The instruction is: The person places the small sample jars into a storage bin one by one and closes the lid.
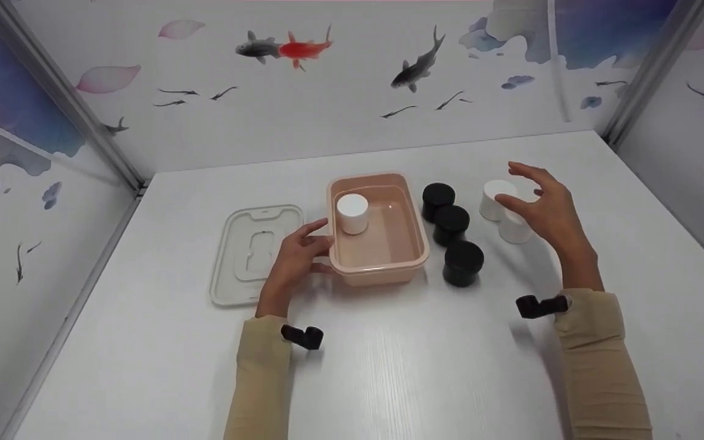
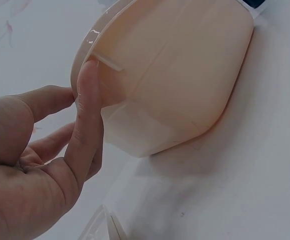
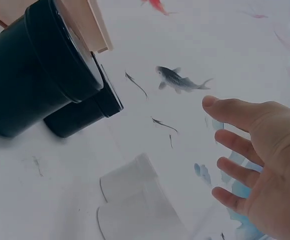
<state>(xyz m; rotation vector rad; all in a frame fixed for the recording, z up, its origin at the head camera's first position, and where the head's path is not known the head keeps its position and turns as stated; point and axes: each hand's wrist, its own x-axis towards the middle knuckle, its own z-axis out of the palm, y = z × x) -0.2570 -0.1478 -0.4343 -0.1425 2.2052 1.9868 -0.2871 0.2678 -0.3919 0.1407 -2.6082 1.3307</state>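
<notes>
A pink rectangular plastic box [image 1: 382, 276] stands lidless, holding one white round jar [image 1: 353, 214]. My left hand [image 1: 294, 256] touches its left side; in the left wrist view the fingers [image 2: 87, 110] are against the rim and just under it, not wrapped round it. My right hand [image 1: 544, 211] hovers at the two white jars [image 1: 497, 198], thumb and fingers spread apart, nothing between them. The right wrist view shows the right hand [image 3: 264, 160] apart from the white jars [image 3: 145, 210]. The fingers partly hide the nearer white jar in the head view.
Three black round jars [image 1: 463, 263] stand in a slanting row between the box and the white jars. A translucent lid [image 1: 230, 269] lies flat left of the box, partly behind the left hand. Printed panels [image 1: 352, 134] wall the white table at the back and sides.
</notes>
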